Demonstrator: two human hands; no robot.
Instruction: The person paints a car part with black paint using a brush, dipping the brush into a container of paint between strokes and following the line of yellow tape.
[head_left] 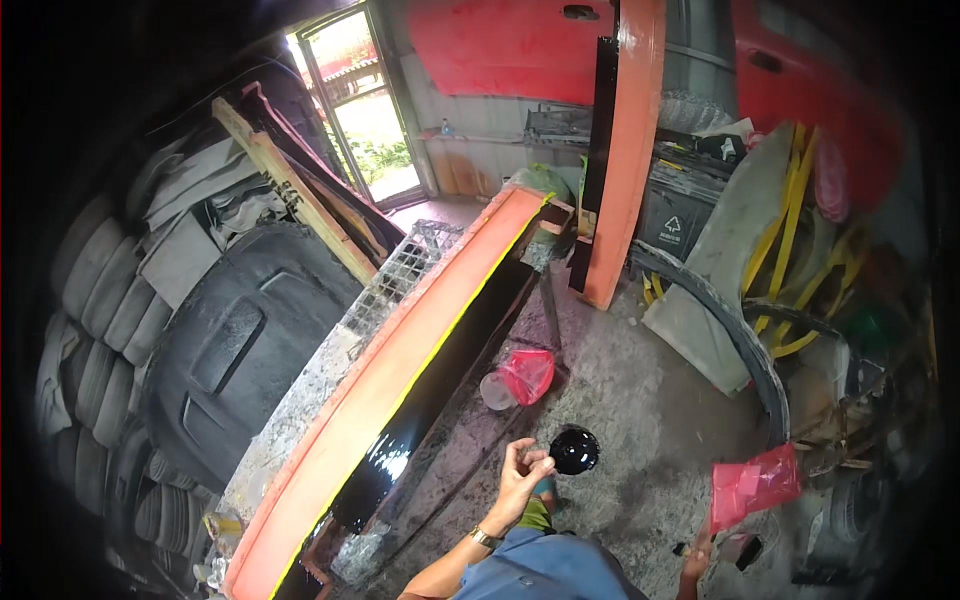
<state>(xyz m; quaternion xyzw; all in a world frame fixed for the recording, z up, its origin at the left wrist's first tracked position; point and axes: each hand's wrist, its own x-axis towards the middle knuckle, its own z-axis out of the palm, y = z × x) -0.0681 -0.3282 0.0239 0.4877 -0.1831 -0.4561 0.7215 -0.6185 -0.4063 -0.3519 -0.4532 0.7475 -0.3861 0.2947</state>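
My left hand (pixel 522 475) grips the rim of a round cup of glossy black paint (pixel 574 451), held level over the floor. To its left, a long orange panel (pixel 390 390) slants across the view. The panel's side facing me is wet-looking black (pixel 410 430), with a yellow tape line (pixel 440 345) along the border. My right hand (pixel 695 555) is low at the right, its fingers closed and partly hidden. A bright pink sheet-like piece (pixel 757 486) shows just above it; whether the hand holds that piece I cannot tell.
Another orange panel (pixel 630 150) with a black edge stands upright ahead. On the floor lies a pink plastic bag (pixel 528 376) beside a clear cup (pixel 496 391). Stacked tyres (pixel 100 390) and a dark hood (pixel 245 345) line the left. A curved black strip (pixel 745 335) and yellow straps (pixel 790 240) are at right.
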